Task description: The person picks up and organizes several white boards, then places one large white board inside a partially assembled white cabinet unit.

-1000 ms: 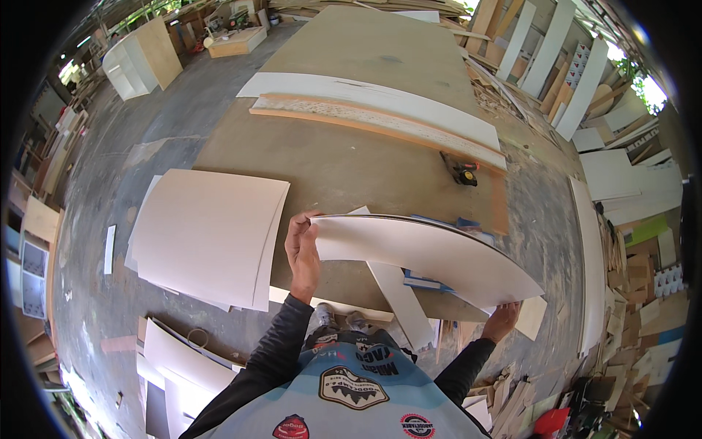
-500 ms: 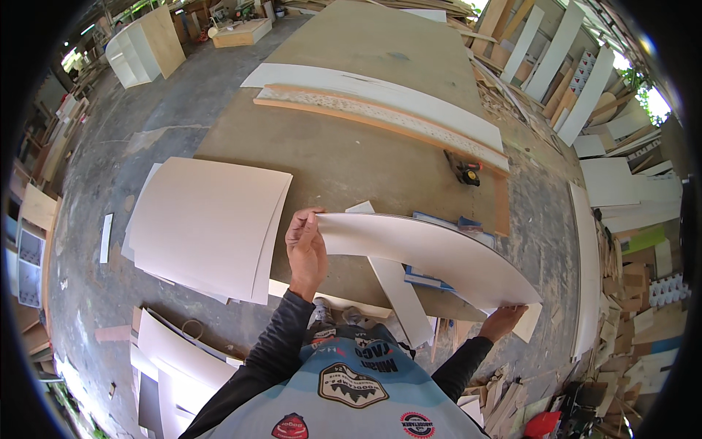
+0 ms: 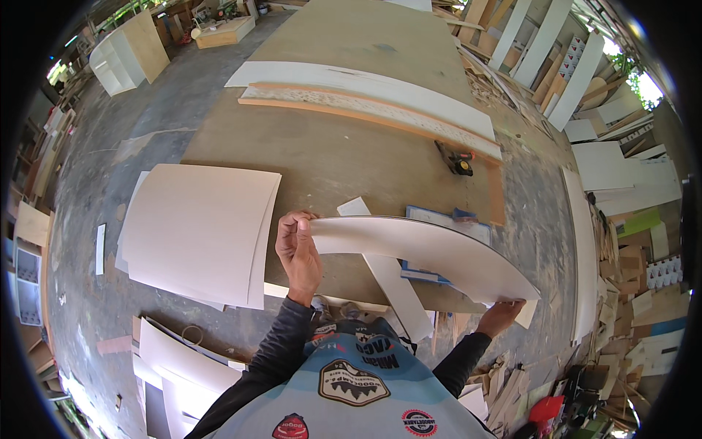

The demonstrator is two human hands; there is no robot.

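Pinkish-white, the curved sheet (image 3: 431,245) spans both hands before the body, hiding parts of a white strip (image 3: 398,293) and a blue-edged piece (image 3: 450,222). The left hand (image 3: 298,252) pinches one end; the right hand (image 3: 502,318) grips the other, some fingers unseen. Lettering and badges (image 3: 355,382) mark the shirt (image 3: 336,417).

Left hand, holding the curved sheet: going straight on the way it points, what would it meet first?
Probably the orange-edged plank lying across the brown board. The left hand looks raised, so it might pass above; depth is unclear here.
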